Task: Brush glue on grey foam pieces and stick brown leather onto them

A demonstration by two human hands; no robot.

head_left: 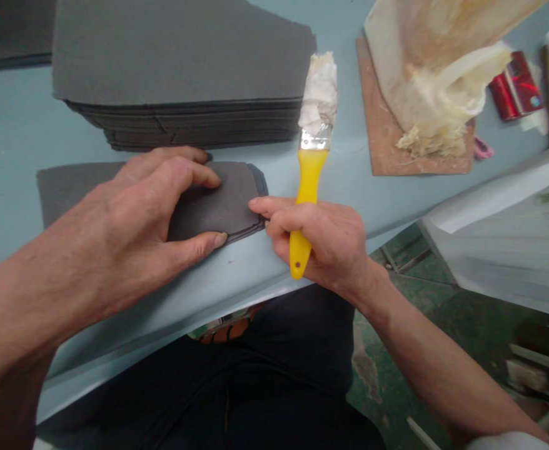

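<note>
A small stack of dark grey sheets [230,197] lies near the front edge of the table. My left hand [147,206] rests over it, fingers spread on top and the thumb along its near edge. At the stack's right end, my right hand [324,240] touches the corner with its fingertips. That same hand holds a paintbrush [306,187] with a yellow handle, its metal band and pale, caked bristles pointing away from me. Part of the stack is hidden under my left hand.
Behind lies a taller stack of grey sheets [185,53], with more sheets [9,31] at far left. To the right, a brown board [382,153] bears a glue-crusted whitish container [410,69]. Beside it is a red can [517,87]. The light-blue table [16,128] ends close to my lap.
</note>
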